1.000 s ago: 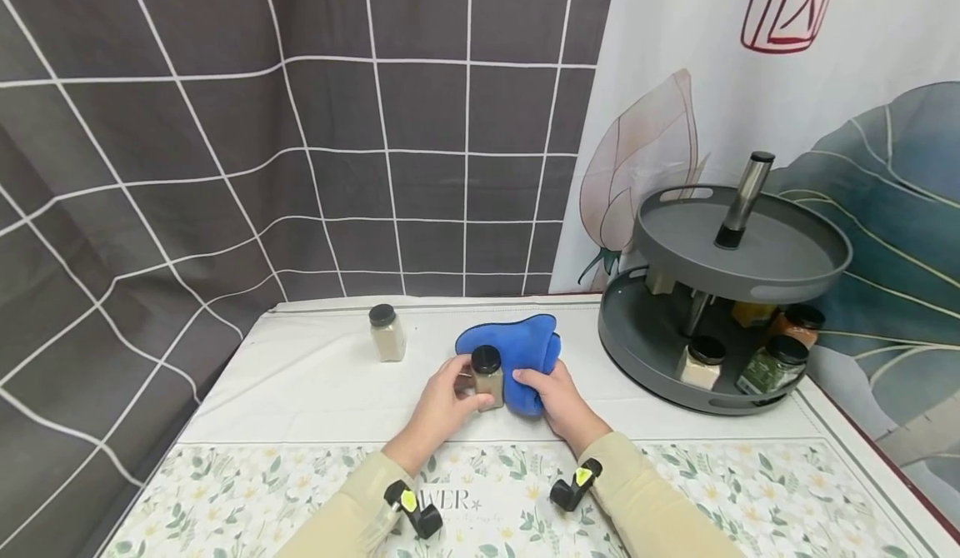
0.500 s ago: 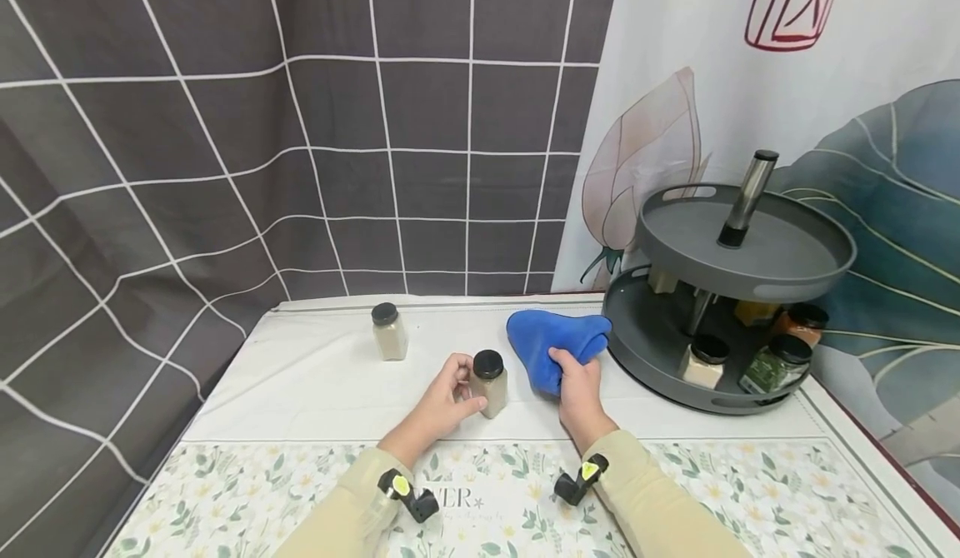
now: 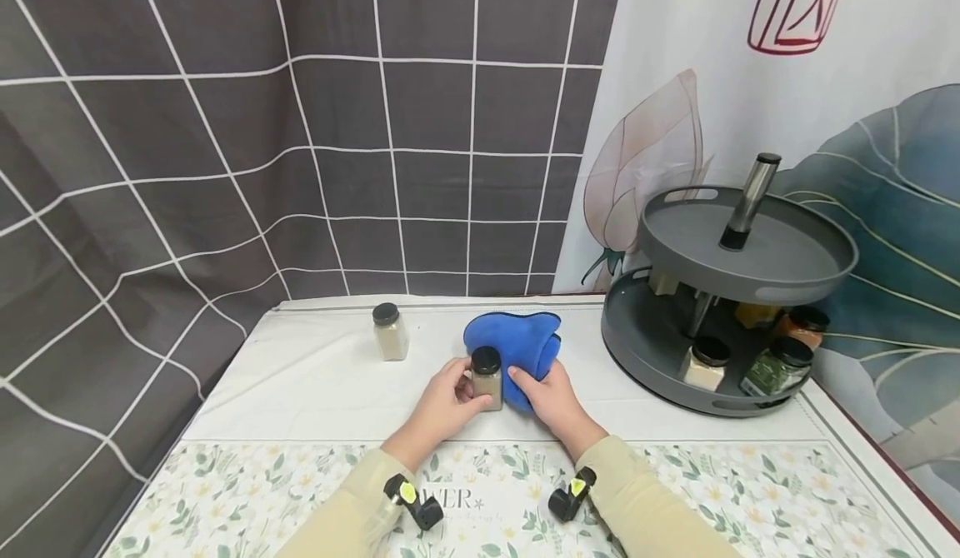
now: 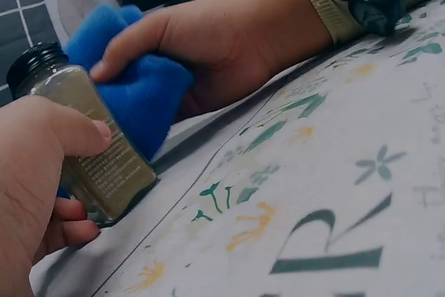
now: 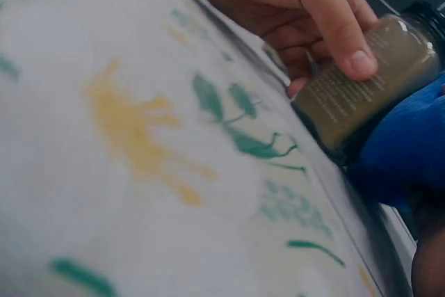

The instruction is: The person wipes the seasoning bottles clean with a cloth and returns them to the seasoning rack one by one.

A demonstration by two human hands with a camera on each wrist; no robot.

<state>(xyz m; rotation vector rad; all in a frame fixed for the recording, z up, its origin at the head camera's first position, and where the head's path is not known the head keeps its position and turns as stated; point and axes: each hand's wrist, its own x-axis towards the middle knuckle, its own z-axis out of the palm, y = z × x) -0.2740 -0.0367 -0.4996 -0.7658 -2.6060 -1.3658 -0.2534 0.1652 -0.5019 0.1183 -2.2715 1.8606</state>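
My left hand (image 3: 442, 404) grips a square glass spice jar (image 3: 487, 387) with a black lid, thumb across its printed near side. The jar holds a greyish-tan powder, as the left wrist view shows (image 4: 104, 151). In my right hand (image 3: 553, 396) is a folded blue cloth (image 3: 513, 337), pinched under the thumb. The cloth lies against the jar's right side and spreads behind it. Most of my right fingers are hidden behind the cloth. Only a sliver of that hand enters the right wrist view, where the blue cloth (image 5: 410, 140) touches the jar.
A second black-lidded jar (image 3: 391, 340) of pale powder stands at the back left. On the right is a grey two-tier turntable (image 3: 750, 279); its lower tier bears several jars, among them a green one (image 3: 776, 366). A floral mat (image 3: 750, 491) covers the table's near part.
My right hand swung the cloth right, away from the jar, then brought it back left against it. My left hand kept hold of the jar, which tilted slightly in between.
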